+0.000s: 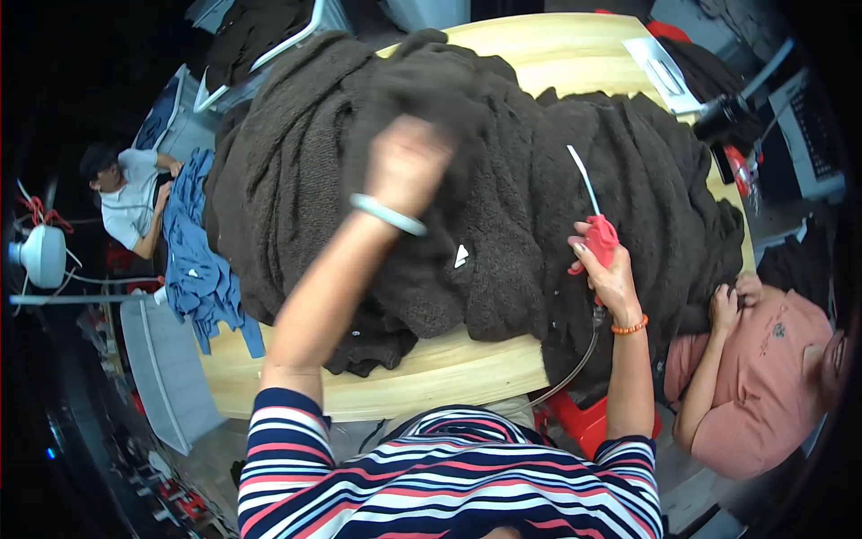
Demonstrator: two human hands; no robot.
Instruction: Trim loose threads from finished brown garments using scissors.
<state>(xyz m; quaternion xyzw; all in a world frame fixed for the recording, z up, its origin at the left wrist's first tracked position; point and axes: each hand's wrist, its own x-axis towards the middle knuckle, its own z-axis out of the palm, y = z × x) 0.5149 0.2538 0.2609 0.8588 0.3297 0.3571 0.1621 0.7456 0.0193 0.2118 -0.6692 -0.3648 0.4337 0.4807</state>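
Note:
A big heap of dark brown fleecy cloth (305,153) lies across the wooden table. Over its upper middle is my left hand (409,162), smeared by motion, with its fingers lost against the cloth. The cloth around those fingers is blurred too; whether they grip it I cannot tell. My right hand (615,278) is closed round a red air blow gun (600,238). Its thin pale nozzle (582,178) points away from me over the right part of the heap. From the gun's lower end a clear hose (588,346) runs down past the table edge. A small white label (461,257) shows on the cloth.
The pale wooden table (431,373) has a curved near edge. Blue garments (199,260) hang at its left, by a person in white (130,198). Another person in pink (763,377) sits close on the right. A red stool (588,422) stands below the near edge.

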